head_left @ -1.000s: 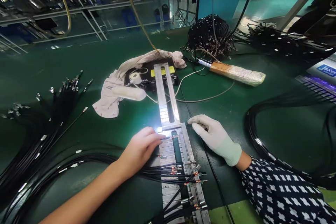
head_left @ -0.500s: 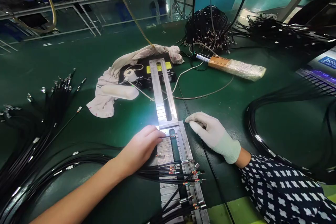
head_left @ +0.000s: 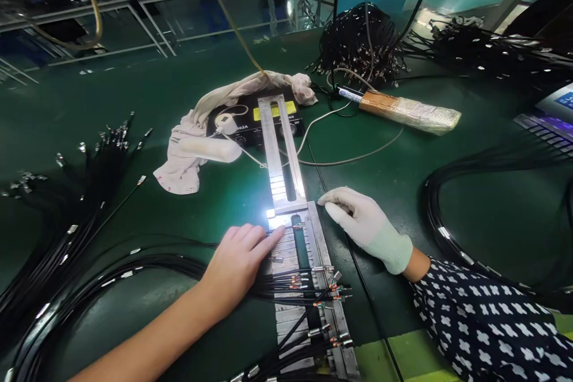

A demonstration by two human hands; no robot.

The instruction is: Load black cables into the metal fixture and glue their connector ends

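A long slotted metal fixture (head_left: 286, 262) lies on the green table, with several black cables ending in metal terminals laid across it. My bare left hand (head_left: 239, 259) is at its left side, one digit stretched over the fixture and the others curled. It is closed on a black cable whose metal terminal (head_left: 299, 225) rests across the slot; part of the cable is hidden under the fingers. To the right of the fixture, my right hand (head_left: 360, 221) wears a white glove. Its thumb and fingers are curled in a loose pinch, with nothing visible between them.
Behind the fixture are a black box (head_left: 246, 134), a pale cloth (head_left: 181, 173) and a wrapped bar (head_left: 412, 112). Bundles of black cables (head_left: 96, 197) lie at left, with another heap (head_left: 362, 42) at the back. A looped cable bundle (head_left: 432, 209) is at right.
My left hand has drawn back slightly from the terminal, with one digit now stretched toward it. The right hand keeps nearly the same pose. The whole view has shifted a little.
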